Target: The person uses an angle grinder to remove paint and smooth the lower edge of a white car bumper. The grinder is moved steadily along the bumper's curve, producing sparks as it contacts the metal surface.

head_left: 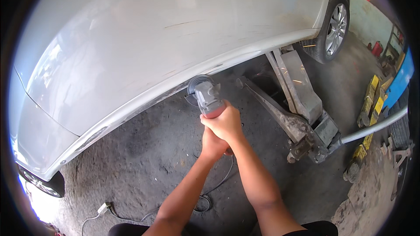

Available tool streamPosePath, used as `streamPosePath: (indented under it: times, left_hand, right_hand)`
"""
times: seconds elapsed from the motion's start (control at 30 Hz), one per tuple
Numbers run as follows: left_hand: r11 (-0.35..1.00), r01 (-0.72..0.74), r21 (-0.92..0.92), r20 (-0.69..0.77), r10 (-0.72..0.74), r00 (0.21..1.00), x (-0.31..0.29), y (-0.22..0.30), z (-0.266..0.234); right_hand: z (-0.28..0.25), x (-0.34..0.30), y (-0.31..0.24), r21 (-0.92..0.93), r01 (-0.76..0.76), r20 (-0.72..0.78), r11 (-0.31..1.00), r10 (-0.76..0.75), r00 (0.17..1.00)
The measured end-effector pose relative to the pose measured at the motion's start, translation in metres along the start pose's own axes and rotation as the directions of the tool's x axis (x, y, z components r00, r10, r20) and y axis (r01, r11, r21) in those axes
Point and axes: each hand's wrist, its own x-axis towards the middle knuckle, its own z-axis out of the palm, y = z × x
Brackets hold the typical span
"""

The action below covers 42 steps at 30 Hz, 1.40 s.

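Note:
Both of my hands are closed round an angle grinder (208, 98) with a grey head and a reddish body. My right hand (226, 121) wraps the body just behind the head; my left hand (213, 143) grips farther back, partly hidden under the right. The grinder's disc end is up against the lower sill (168, 88) of a silver-white car (144, 30). Along that sill the paint is worn and scraped. Orange sparks show off to the right, near the jack and the rear wheel. A dark cord (225, 177) trails from the grinder's back end.
A metal floor jack (302, 126) stands under the car's edge at right, its pale handle (374, 127) reaching right. Yellow-and-black striped bars (369, 105) lie beyond. The cord loops across the dark floor to a white plug connector (104, 208). A wheel (334, 28) is at upper right.

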Motion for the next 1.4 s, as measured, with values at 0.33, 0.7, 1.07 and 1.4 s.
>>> streamPosePath:
  times: [0.33, 0.7, 1.07, 1.4]
  left_hand:
    - [0.999, 0.030, 0.018, 0.030, -0.031, 0.999, 0.005, 0.002, 0.007]
    - [0.996, -0.091, 0.010, -0.017, 0.092, 0.996, 0.012, -0.021, 0.005]
    - [0.998, -0.012, 0.061, -0.014, 0.013, 1.000, 0.010, -0.020, -0.003]
    - [0.994, 0.049, -0.095, -0.007, -0.050, 0.999, -0.006, 0.001, -0.004]
  right_hand:
    - [-0.007, 0.003, 0.000, -0.117, 0.009, -0.007, 0.993, -0.010, 1.000]
    - [-0.010, 0.002, -0.009, -0.159, 0.008, 0.026, 0.987, -0.004, 1.000]
    - [-0.004, 0.001, -0.004, 0.003, -0.020, -0.010, 1.000, 0.020, 1.000]
    - [0.009, -0.006, 0.004, -0.027, 0.025, -0.009, 0.999, -0.025, 1.000]
